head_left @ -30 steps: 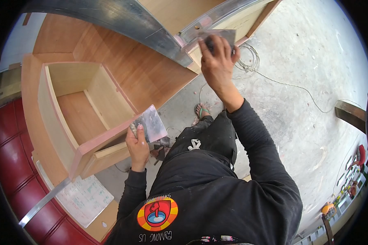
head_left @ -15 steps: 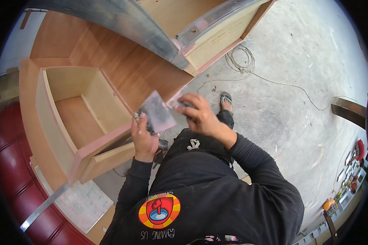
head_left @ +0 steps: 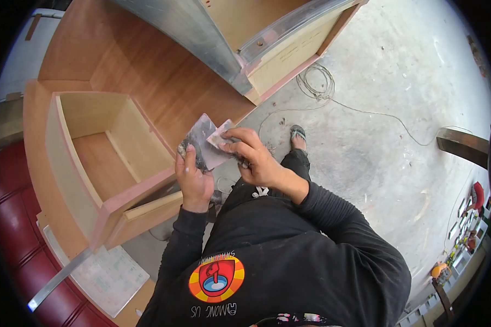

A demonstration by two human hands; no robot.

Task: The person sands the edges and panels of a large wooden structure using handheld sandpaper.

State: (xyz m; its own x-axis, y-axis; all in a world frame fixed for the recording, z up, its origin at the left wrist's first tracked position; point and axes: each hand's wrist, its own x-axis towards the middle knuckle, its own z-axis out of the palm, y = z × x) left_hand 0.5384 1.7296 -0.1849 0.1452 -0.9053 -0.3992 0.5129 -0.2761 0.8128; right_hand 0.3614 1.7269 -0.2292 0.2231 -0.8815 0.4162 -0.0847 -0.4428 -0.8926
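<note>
I am between strokes, loading up rather than spreading. My left hand point(head_left: 193, 182) is closed around the lower edge of a flat metal plate point(head_left: 201, 146), thumb on top, holding it tilted in front of my chest. My right hand point(head_left: 256, 161) grips a small scraper point(head_left: 221, 136), fingers pressed along its back, with its blade lying flat against the upper right corner of the plate. Both tools are in the air, above the floor point(head_left: 376, 136) and just beside the open drawer box point(head_left: 65, 163).

The plate looks grey and heavily smeared, with dark dried crust near my thumb. The scraper blade shows pale pink filler point(head_left: 217, 139) on it; I cannot tell how much.

As I judge it, a good part of the filling is done. A pink band runs along the drawer box's front rim, and more pink lines the lower edge and corner of the cabinet point(head_left: 281, 71) above. The drawer's inner walls look bare and clean. What is left I cannot say for certain, as the far edges are out of sight, but filler on the blade suggests at least 1 more edge or seam to cover.
</note>
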